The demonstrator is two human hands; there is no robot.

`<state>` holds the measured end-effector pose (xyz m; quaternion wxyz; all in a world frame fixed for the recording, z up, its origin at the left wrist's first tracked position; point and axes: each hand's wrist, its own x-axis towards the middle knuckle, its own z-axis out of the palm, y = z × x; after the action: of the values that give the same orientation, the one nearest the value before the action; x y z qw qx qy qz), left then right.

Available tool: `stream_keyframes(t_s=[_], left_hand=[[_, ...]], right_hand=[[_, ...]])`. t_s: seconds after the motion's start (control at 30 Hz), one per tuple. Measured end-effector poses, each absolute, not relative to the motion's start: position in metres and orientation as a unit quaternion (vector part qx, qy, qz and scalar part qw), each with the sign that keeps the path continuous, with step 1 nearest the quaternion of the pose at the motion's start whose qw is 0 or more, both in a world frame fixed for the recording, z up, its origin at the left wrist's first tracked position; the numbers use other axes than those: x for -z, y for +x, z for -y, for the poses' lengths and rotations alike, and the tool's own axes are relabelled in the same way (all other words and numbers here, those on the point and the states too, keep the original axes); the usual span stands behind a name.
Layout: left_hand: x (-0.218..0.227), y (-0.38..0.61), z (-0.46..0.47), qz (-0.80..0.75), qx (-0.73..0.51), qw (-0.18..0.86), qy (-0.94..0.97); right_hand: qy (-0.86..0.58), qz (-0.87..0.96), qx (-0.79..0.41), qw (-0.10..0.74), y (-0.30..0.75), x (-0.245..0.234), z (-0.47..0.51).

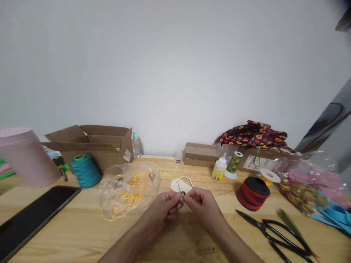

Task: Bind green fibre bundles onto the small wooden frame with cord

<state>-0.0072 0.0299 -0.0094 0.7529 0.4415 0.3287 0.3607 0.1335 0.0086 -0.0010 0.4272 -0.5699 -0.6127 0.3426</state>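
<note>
My left hand (pixel 168 205) and my right hand (pixel 202 204) meet over the middle of the table, both closed in a pinch. Between their fingertips is a small round bronze-coloured piece (pixel 183 193), perhaps a bead or a coin; its exact kind is too small to make out. A thin dark cord (pixel 188 178) loops up from the fingertips. Just behind the fingers lies a flat pale piece (pixel 174 185), partly covered by the cord and hands.
At left are a clear bag (pixel 128 204) with yellow cord, a teal thread cone (pixel 85 171), a phone (pixel 38 215) and an open carton (pixel 101 149). At right lie black scissors (pixel 263 227), a red-black cord spool (pixel 252 193) and a glue bottle (pixel 219 170).
</note>
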Motion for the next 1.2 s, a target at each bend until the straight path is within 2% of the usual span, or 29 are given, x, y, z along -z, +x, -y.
stream_keyframes(t_s=[0.27,0.5,0.67,0.87,1.1,1.2], left_hand=[[0.006,-0.007,-0.029,-0.320,-0.354,0.747,0.464],[0.009,-0.009,-0.029,-0.343,-0.319,0.708,0.529],[0.006,-0.005,-0.030,-0.365,-0.328,0.662,0.566],[-0.001,-0.005,-0.027,-0.376,-0.348,0.632,0.582],[0.002,-0.007,-0.029,-0.385,-0.370,0.629,0.565],[-0.001,-0.009,-0.029,-0.404,-0.387,0.549,0.621]], right_hand=[[-0.596,0.652,-0.226,0.411,0.136,0.002,-0.009],[-0.580,0.685,-0.243,0.368,0.135,0.004,-0.007],[-0.642,0.616,-0.221,0.399,0.126,0.004,-0.001],[-0.541,0.627,-0.320,0.460,0.125,0.001,0.001],[-0.513,0.694,-0.259,0.434,0.128,-0.007,0.006],[-0.497,0.697,-0.276,0.436,0.129,-0.010,0.007]])
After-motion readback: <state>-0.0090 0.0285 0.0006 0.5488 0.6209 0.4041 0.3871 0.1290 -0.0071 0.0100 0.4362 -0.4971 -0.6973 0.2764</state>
